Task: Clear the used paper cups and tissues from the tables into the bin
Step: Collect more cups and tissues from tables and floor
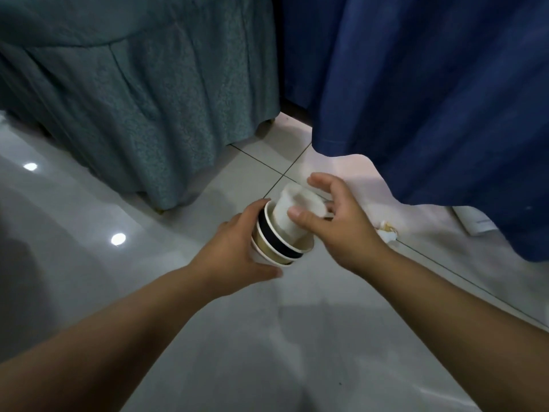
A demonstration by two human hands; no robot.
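The left hand (237,248) curls around a tilted stack of paper cups (277,248) above the floor (267,337). Just right of the stack, the right hand (341,230) pinches a white cup (286,208) seated in its mouth; farther right, a crumpled tissue (387,231) lies on the floor.

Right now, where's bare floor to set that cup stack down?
Widest bare patch: floor tiles between the two forearms, nearer than the cup stack. Also open: left of the left hand, below the teal table skirt. Crowded right of the right hand, which pinches a white cup: crumpled tissue and a white object along the blue cloth hem.
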